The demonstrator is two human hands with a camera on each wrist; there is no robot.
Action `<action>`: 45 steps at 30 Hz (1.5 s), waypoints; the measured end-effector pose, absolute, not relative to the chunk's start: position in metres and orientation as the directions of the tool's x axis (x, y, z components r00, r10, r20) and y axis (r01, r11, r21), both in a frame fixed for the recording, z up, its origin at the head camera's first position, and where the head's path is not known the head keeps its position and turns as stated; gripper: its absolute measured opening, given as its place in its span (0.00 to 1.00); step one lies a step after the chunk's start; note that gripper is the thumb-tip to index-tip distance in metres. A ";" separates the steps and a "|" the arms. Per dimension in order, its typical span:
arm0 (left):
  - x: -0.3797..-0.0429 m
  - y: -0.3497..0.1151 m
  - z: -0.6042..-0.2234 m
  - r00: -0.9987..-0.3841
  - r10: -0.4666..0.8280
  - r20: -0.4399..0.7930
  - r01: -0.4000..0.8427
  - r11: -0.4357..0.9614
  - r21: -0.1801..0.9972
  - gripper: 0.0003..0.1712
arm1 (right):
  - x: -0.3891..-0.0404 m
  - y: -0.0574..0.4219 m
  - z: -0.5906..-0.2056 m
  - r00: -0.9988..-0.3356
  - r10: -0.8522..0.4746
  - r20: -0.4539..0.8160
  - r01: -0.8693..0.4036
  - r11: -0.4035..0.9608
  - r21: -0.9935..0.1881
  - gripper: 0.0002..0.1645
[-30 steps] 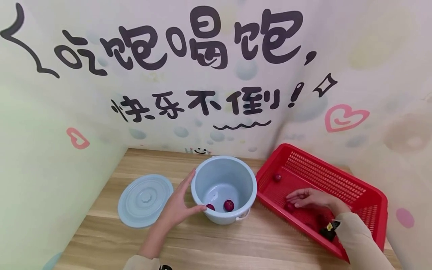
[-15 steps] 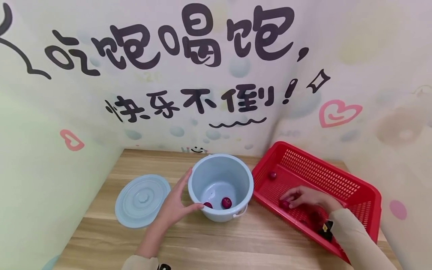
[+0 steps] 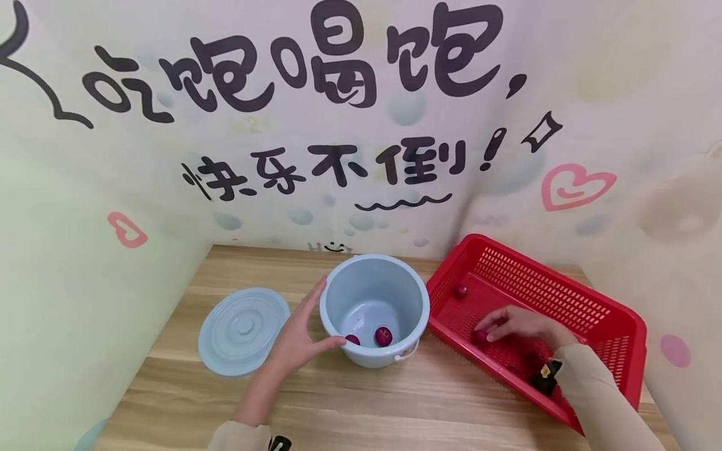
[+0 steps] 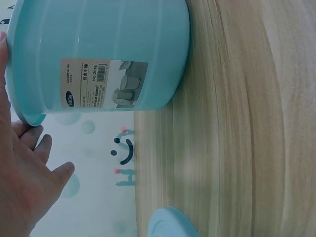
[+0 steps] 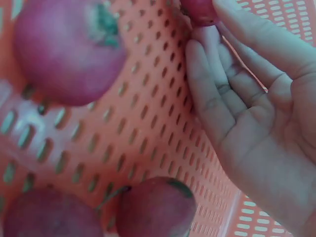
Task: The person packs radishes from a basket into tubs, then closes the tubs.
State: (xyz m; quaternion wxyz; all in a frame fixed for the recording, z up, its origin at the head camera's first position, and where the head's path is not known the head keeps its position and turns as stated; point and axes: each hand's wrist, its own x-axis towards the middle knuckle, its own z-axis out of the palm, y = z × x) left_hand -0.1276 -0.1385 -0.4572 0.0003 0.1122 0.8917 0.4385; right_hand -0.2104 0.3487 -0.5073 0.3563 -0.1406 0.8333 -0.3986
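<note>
My left hand (image 3: 296, 343) spans the left side of the light blue bucket (image 3: 375, 360), thumb at the near rim and fingers fairly straight along the outside. Two red radishes (image 3: 383, 336) lie on the bucket's bottom, one partly hidden by the rim. Inside the red basket (image 3: 541, 269), my right hand (image 3: 521, 322) pinches a radish (image 3: 481, 336) between thumb and fingertips. In the right wrist view, that radish (image 5: 200, 11) is at the fingertips, and several others, one large radish (image 5: 69, 47) among them, lie nearby, with green stem ends.
A round blue lid (image 3: 244, 332) lies flat on the wooden table (image 3: 361, 407), left of the bucket. One more radish (image 3: 460, 290) sits at the basket's far left corner. A wall (image 3: 361, 225) with large black lettering stands behind the table. The bucket's white handle (image 3: 407, 352) hangs on its near right side.
My right fingers have closed round a radish on the basket floor, where they reached over it before. My left hand stays at the bucket; the head view shifts slightly.
</note>
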 end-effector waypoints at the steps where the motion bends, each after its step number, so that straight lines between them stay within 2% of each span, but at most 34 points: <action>1: -0.128 -0.138 -0.457 -0.975 0.199 0.096 0.197 0.591 0.782 0.64 | -0.211 0.350 -0.507 -0.709 -0.512 -0.484 0.056 0.644 -0.763 0.22; 12: -0.128 -0.137 -0.457 -0.977 0.191 0.091 0.188 0.586 0.788 0.65 | -0.213 0.358 -0.496 -0.730 -0.542 -0.417 0.129 0.490 -0.862 0.26; 21: -0.129 -0.138 -0.458 -0.975 0.199 0.098 0.198 0.585 0.787 0.65 | -0.215 0.344 -0.465 -0.807 -0.461 -0.369 0.011 0.613 -0.790 0.25; 39: -0.130 -0.138 -0.459 -0.977 0.192 0.089 0.187 0.586 0.789 0.65 | -0.211 0.325 -0.423 -0.860 -0.447 -0.248 -0.077 0.592 -0.803 0.25; 45: -0.130 -0.137 -0.459 -0.977 0.193 0.095 0.191 0.581 0.791 0.65 | -0.211 0.315 -0.415 -0.858 -0.464 -0.219 -0.099 0.568 -0.817 0.25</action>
